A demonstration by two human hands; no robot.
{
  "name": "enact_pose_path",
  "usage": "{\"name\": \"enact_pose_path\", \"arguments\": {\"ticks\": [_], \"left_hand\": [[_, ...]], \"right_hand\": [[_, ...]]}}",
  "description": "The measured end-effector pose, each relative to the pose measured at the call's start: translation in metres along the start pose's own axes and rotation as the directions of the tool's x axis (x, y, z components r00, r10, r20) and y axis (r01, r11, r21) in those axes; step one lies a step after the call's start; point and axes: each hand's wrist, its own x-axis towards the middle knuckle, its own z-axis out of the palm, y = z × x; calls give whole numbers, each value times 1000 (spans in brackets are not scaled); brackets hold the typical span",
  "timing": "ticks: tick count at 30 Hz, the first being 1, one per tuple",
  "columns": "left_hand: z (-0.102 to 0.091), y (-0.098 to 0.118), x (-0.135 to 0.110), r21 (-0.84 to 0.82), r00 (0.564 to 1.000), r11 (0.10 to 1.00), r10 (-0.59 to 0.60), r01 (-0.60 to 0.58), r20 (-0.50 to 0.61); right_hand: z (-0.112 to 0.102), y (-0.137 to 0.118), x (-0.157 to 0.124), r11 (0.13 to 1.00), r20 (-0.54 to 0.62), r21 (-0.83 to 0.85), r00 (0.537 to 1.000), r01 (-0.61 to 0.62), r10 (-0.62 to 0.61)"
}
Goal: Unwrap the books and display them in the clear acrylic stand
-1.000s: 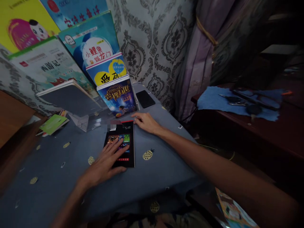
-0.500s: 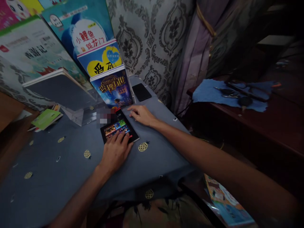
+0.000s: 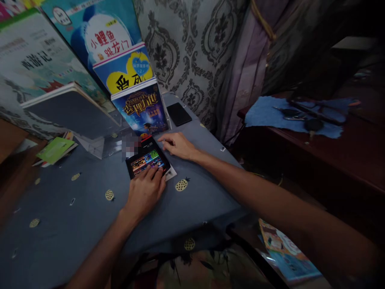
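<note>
A black book (image 3: 147, 154) with small colorful pictures on its cover lies on the blue-grey tablecloth. White paper shows under its lower right corner. My left hand (image 3: 145, 188) rests on the near part of the book, fingers laid across the cover. By the book's upper right edge is my right hand (image 3: 177, 145), its index finger and thumb apart and the other fingers curled; nothing shows in it. A pixelated patch hides the book's upper left corner. Just behind stands a blue book (image 3: 140, 110) with gold lettering.
Several picture books, including a teal one (image 3: 105, 30), lean at the back left. A dark bookstand (image 3: 72, 110) and green cards (image 3: 55, 149) sit left. A black flat object (image 3: 179, 114) lies near the curtain. Glasses (image 3: 323, 112) rest on a blue cloth (image 3: 264, 114) at right.
White paper now sticks out further beneath the book's lower right corner, and the cover has shifted slightly. My left hand stays on it. My right hand has barely moved; the view shifted a little.
</note>
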Motion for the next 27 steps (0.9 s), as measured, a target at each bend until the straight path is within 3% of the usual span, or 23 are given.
{"name": "enact_pose_path", "arguments": {"ticks": [6,11,14,17,20,23,25,27], "left_hand": [[3,1,-3,-2,1000,1000,-14,14,-8],[2,4,-5,-22,1000,999,-29,29,7],[0,0,-4,-66,1000,997,-28,28,2],[-1,-19,-1,-169,992,978,-126,124,3],[3,-51,1,-190,938,919,-346,345,27],[14,-78,0,-149,827,813,-557,562,82],[23,-88,-2,-194,780,756,-610,625,138],[31,-92,-3,-307,781,722,-603,620,160]], "right_hand": [[-3,-11,-3,999,72,47,997,9,-12],[1,-17,-4,998,329,-40,944,42,-27],[5,-19,-5,986,335,-149,942,80,-26],[6,-21,-6,983,331,-164,943,78,-20],[5,-25,-7,983,331,-171,943,61,-1],[5,-28,-7,979,330,-200,944,49,20],[7,-30,-8,974,322,-220,947,50,24],[9,-31,-9,967,313,-246,950,58,23]]}}
